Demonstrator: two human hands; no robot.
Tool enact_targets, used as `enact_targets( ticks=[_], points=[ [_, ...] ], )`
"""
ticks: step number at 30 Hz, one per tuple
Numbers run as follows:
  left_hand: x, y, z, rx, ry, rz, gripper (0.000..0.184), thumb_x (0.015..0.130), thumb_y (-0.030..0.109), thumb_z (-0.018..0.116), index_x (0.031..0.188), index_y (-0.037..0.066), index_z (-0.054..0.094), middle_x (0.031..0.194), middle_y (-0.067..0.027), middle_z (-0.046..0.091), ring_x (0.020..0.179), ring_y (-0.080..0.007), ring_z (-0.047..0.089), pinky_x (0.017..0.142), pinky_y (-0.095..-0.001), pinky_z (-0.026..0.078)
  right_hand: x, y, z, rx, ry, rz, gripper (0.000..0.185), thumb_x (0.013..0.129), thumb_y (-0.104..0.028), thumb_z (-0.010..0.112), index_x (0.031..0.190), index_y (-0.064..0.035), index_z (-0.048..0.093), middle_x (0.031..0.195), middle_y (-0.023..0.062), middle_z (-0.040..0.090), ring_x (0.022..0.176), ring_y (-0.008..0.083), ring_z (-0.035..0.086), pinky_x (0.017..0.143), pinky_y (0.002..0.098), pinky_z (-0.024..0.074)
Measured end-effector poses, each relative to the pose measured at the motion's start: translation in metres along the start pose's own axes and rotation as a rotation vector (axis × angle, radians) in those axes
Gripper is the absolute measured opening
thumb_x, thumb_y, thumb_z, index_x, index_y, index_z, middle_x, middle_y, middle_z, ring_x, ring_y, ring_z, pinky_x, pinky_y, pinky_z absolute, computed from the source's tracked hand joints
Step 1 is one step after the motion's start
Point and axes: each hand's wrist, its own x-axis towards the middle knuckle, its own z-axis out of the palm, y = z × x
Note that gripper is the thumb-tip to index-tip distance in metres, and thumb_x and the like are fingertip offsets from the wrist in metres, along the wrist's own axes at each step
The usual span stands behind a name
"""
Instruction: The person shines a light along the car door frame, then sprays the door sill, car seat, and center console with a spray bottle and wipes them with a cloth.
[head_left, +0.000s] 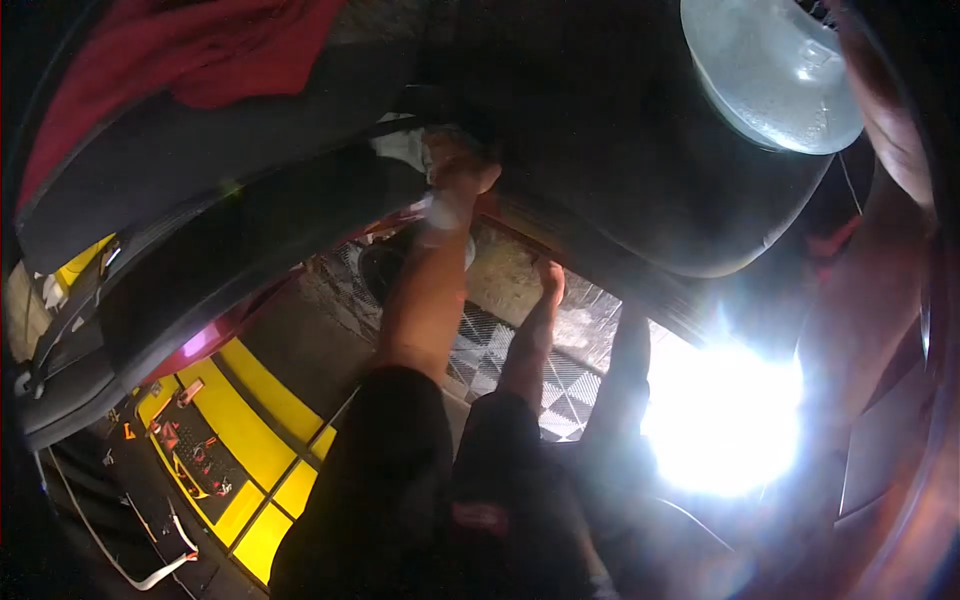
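Left hand [460, 165] reaches under a dark panel [225, 225], by a pale item [400, 148]; finger closure cannot be told. Right hand [890, 125] lies in shadow beside a translucent container [770, 80] at upper right; grip unclear. Progress: work looks under way, both arms engaged; what is done or left cannot be read. Surroundings: checkered floor [485, 350], red cloth [210, 60], yellow cabinet [245, 380] with tools [195, 445]. Obstructions: dark panel crowds the left hand; bright light [722, 420] washes out the lower right.
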Motion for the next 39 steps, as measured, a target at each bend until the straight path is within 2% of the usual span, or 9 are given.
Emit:
enact_targets(
  ticks=[8, 12, 15, 17, 24, 28, 35, 37, 39],
  points=[
    [-0.149, -0.115, -0.263, 0.450, 0.160, 0.502, 0.029, 0.078, 0.023, 0.060, 0.103, 0.007, 0.064, 0.107, -0.0147, 0.063, 0.101, -0.0293, 0.061, 0.091, -0.0453, 0.046, 0.016, -0.007, -0.018, 0.048, -0.105, -0.028, 0.051, 0.081, -0.030, 0.077, 0.119, 0.0008, 0.062, 0.088, 0.0052, 0.065, 0.084, 0.0121, 0.062, 0.075, 0.0278, 0.0525],
    [-0.244, -0.171, -0.379, 0.838, 0.223, 0.084, 0.038, 0.078, 0.022, 0.061, 0.113, 0.009, 0.062, 0.112, -0.0123, 0.060, 0.107, -0.0344, 0.055, 0.097, -0.0473, 0.040, 0.009, -0.006, -0.010, 0.054, -0.102, 0.010, 0.049, 0.082, -0.030, 0.077, 0.118, 0.0007, 0.062, 0.088, 0.0056, 0.066, 0.083, 0.0122, 0.062, 0.075, 0.0279, 0.0526],
    [-0.225, -0.139, -0.339, 0.809, -0.183, -0.160, 0.036, 0.083, 0.021, 0.057, 0.116, 0.008, 0.060, 0.118, -0.0153, 0.058, 0.113, -0.0359, 0.053, 0.098, -0.0485, 0.040, 0.008, -0.003, -0.008, 0.050, -0.098, 0.020, 0.048, 0.082, -0.029, 0.076, 0.117, 0.0006, 0.062, 0.088, 0.0059, 0.066, 0.083, 0.0124, 0.063, 0.075, 0.0279, 0.0527],
    [-0.189, -0.120, -0.253, 0.620, 0.324, 0.193, 0.021, 0.083, 0.021, 0.058, 0.099, 0.009, 0.062, 0.095, -0.0120, 0.061, 0.093, -0.0320, 0.059, 0.085, -0.0458, 0.046, 0.009, -0.001, -0.007, 0.037, -0.094, 0.024, 0.048, 0.082, -0.029, 0.076, 0.117, 0.0005, 0.063, 0.088, 0.0061, 0.066, 0.083, 0.0124, 0.063, 0.075, 0.0280, 0.0528],
    [-0.039, 0.013, 0.023, 0.644, 0.321, 0.264, 0.037, 0.089, 0.026, 0.049, 0.118, 0.007, 0.061, 0.120, -0.0187, 0.058, 0.105, -0.0373, 0.056, 0.095, -0.0495, 0.044, 0.006, 0.011, -0.008, 0.011, -0.109, 0.040, 0.045, 0.083, -0.029, 0.075, 0.115, 0.0004, 0.063, 0.088, 0.0069, 0.067, 0.082, 0.0127, 0.063, 0.074, 0.0281, 0.0530],
    [-0.071, 0.015, -0.095, -0.056, -0.208, 0.344, 0.040, 0.087, 0.017, 0.047, 0.123, 0.003, 0.057, 0.123, -0.0242, 0.056, 0.108, -0.0396, 0.056, 0.094, -0.0516, 0.044, -0.002, 0.002, -0.010, -0.005, -0.083, 0.044, 0.044, 0.084, -0.029, 0.074, 0.115, 0.0003, 0.063, 0.088, 0.0073, 0.067, 0.081, 0.0129, 0.064, 0.074, 0.0282, 0.0531],
    [-0.261, -0.247, -0.383, 0.609, -0.131, 0.029, 0.037, 0.091, 0.036, 0.048, 0.109, 0.006, 0.062, 0.106, -0.0197, 0.064, 0.097, -0.0389, 0.061, 0.078, -0.0524, 0.047, -0.006, -0.001, -0.012, 0.011, -0.057, 0.068, 0.041, 0.085, -0.028, 0.073, 0.113, 0.0001, 0.064, 0.087, 0.0081, 0.068, 0.081, 0.0131, 0.064, 0.073, 0.0284, 0.0533],
    [-0.251, -0.208, -0.450, 0.667, -0.405, -0.515, 0.043, 0.094, 0.039, 0.044, 0.119, 0.008, 0.061, 0.110, -0.0207, 0.064, 0.099, -0.0361, 0.063, 0.081, -0.0506, 0.049, -0.005, 0.001, -0.009, 0.017, -0.047, 0.072, 0.040, 0.085, -0.028, 0.073, 0.113, 0.0000, 0.064, 0.087, 0.0083, 0.068, 0.080, 0.0132, 0.065, 0.073, 0.0284, 0.0534],
    [-0.236, -0.189, -0.447, 0.609, -0.348, -0.395, 0.044, 0.095, 0.040, 0.043, 0.118, 0.008, 0.062, 0.108, -0.0206, 0.065, 0.098, -0.0363, 0.063, 0.082, -0.0499, 0.049, -0.006, 0.001, -0.008, 0.012, -0.039, 0.073, 0.040, 0.085, -0.028, 0.072, 0.112, 0.0000, 0.064, 0.087, 0.0085, 0.068, 0.080, 0.0133, 0.065, 0.073, 0.0285, 0.0534]
  ],
)
